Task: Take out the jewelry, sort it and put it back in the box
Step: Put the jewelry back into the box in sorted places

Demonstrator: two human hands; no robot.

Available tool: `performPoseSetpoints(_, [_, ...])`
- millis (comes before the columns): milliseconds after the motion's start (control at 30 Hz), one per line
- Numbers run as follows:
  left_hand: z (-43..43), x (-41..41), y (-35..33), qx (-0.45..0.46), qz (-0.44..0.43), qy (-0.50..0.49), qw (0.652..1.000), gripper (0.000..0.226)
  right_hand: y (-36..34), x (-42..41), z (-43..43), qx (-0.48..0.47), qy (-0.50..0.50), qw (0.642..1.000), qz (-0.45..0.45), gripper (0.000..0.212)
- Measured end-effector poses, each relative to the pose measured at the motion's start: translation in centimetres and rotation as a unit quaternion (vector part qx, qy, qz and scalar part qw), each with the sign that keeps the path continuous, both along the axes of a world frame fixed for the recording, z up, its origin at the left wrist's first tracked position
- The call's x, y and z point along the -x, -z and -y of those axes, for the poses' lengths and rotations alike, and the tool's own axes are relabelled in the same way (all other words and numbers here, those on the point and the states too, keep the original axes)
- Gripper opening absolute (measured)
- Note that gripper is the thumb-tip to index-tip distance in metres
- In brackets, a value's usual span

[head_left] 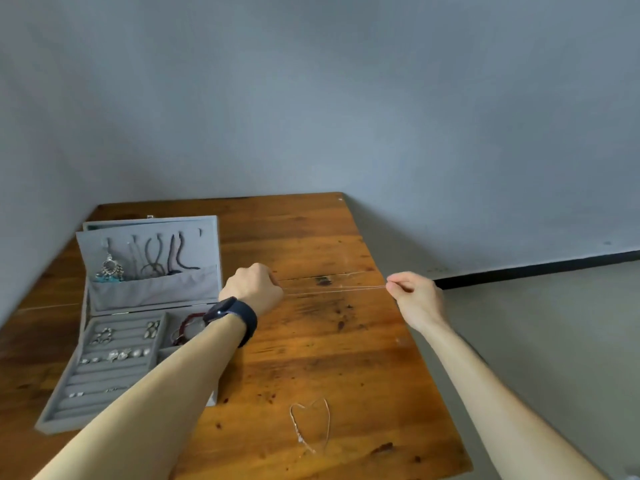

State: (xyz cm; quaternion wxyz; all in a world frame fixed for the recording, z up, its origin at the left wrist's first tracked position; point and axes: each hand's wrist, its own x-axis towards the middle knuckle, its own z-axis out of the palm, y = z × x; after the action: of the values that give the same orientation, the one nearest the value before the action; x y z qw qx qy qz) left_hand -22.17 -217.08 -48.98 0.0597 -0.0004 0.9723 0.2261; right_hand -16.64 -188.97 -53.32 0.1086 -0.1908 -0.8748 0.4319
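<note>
In the head view, a thin, pale metal chain (336, 289) is seen pulled taut in a doubled line above a table (311, 358) of worn brown planks, glossy in places and marked with dark stains and a crack. One end is pinched between the thumb and forefinger of the right hand (415, 296), with the other fingers curled into the palm. The other end runs into the left hand (254, 287), which is shown from the back with the fingers curled in a loose fist; the exact grip there cannot be told. Both forearms are stretched forward and the hands are held level and well apart. A dark, smooth-faced watch (231, 315) is worn on the left wrist. Left of the hands, a grey felt-lined box (204, 251) is stood open on the table. Cords and a dangling silver and turquoise piece are hung from its upright lid above a soft pocket (156, 289). Small silver pieces (128, 354) are tucked into padded ridged rows in the base. A dark red bracelet (187, 323) is laid in a compartment beside them, partly hidden by the left arm. Nearer the front edge, a second chain (295, 424) is laid flat on the wood in a heart-like loop.
</note>
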Motion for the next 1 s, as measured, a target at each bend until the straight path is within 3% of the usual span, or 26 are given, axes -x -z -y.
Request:
performPoseSetpoints(367, [-0.1, 4.8, 2.4, 0.048, 0.006, 0.045, 0.998, 0.012, 3.9, 5.8, 0.7, -0.121, 0.026, 0.992, -0.02, 0.021])
performPoseSetpoints(667, [0.8, 5.6, 2.3, 0.066, 0.002, 0.057, 0.996, 0.011, 4.4, 5.4, 1.2, -0.13, 0.026, 0.991, -0.006, 0.031])
performPoseSetpoints(1000, [0.1, 3.7, 1.1, 0.153, -0.028, 0.084, 0.984, 0.021, 2.3, 2.8, 1.8, -0.153, 0.002, 0.988, -0.004, 0.036])
